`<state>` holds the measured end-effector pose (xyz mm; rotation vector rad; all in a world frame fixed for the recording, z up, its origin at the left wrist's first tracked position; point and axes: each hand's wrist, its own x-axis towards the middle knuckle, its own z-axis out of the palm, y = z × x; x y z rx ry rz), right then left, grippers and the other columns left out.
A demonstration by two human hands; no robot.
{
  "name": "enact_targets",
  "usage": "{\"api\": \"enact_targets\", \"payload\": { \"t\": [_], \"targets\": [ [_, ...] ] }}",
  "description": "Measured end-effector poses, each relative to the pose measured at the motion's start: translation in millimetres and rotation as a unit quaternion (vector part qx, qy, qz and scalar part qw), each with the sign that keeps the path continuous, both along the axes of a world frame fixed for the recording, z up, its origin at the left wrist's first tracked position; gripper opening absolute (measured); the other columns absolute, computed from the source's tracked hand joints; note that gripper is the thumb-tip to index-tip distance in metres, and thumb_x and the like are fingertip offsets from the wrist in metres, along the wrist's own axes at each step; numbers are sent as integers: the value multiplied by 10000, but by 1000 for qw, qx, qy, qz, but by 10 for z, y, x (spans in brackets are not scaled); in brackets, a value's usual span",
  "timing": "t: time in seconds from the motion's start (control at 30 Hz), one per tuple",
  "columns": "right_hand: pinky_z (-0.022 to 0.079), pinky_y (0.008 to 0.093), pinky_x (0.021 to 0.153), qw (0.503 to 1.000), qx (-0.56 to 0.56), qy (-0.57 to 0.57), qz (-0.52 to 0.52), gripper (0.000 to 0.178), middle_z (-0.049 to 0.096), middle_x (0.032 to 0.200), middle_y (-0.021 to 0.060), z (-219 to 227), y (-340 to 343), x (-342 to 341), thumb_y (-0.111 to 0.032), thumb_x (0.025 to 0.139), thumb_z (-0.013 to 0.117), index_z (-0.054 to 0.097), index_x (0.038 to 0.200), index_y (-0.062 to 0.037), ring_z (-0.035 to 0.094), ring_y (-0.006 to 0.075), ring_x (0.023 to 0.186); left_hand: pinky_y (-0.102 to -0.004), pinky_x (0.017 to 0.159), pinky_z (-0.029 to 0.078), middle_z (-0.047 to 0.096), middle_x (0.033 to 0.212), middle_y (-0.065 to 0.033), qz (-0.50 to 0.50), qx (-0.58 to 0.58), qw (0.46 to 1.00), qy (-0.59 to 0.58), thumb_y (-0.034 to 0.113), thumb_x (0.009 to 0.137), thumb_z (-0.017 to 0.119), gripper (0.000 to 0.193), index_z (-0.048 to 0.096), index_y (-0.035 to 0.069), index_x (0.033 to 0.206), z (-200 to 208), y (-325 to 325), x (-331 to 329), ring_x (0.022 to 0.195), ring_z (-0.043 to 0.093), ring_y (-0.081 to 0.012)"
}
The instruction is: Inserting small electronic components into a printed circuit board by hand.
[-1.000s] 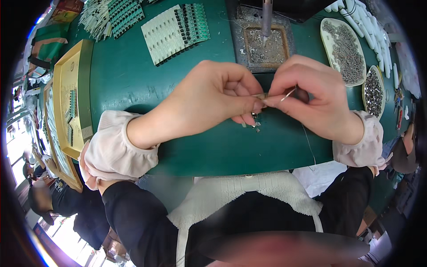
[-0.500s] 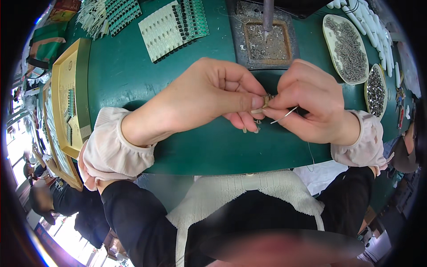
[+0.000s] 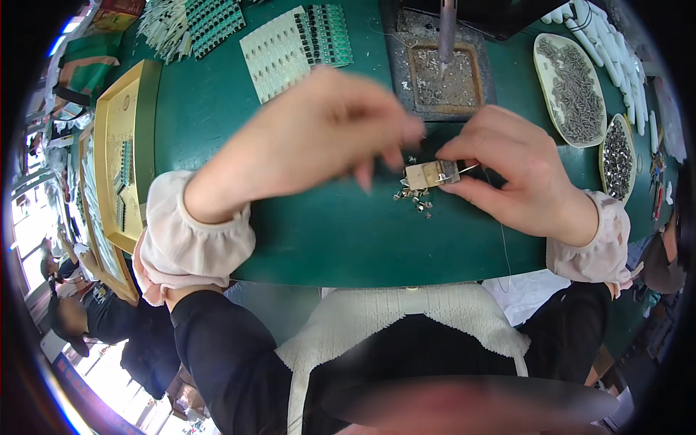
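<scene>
My right hand pinches a small tan block with a metal end just above the green table, and a thin wire sticks out past its fingers. Several tiny metal parts lie scattered right under the block. My left hand is raised and blurred to the left of the block, fingers spread and holding nothing.
A square tray of solder scraps with a soldering iron tip sits behind the hands. Two oval dishes of small metal parts stand far right. Panels of green circuit boards lie far left, a yellow tray beside them.
My left hand has let go of the small block and lifted away to the left, fingers spreading. My right hand keeps hold of the block.
</scene>
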<state>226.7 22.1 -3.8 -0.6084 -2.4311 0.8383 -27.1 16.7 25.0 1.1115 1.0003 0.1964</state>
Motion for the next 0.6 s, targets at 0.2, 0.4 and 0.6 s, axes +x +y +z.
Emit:
{"api": "enact_targets", "payload": {
  "t": [0.2, 0.4, 0.6],
  "targets": [
    [483, 313, 619, 999, -43, -26, -7, 269, 596, 858, 86, -9, -28, -27, 13, 733, 794, 676, 974, -2, 585, 221, 747, -393, 886, 534, 645, 1045, -175, 0, 683, 556, 474, 218, 843, 766, 390, 633, -32, 1111, -90, 445, -344, 991, 639, -303],
    [497, 301, 616, 999, -43, -26, -12, 270, 582, 854, 92, -5, -8, -33, 34, 737, 784, 668, 978, -2, 586, 210, 733, -420, 916, 469, 604, 1124, -214, 92, 627, 677, 374, 143, 767, 765, 476, 607, -20, 1185, -64, 343, -257, 1070, 572, -350],
    [487, 296, 608, 999, -27, -19, -18, 275, 576, 845, 80, -32, 12, -14, 29, 733, 787, 665, 977, -6, 581, 198, 706, -256, 613, 508, 677, 884, -68, 217, 412, 848, 254, -11, 802, 765, 476, 552, 17, 1226, -57, 214, -143, 687, 643, -132]
  ]
}}
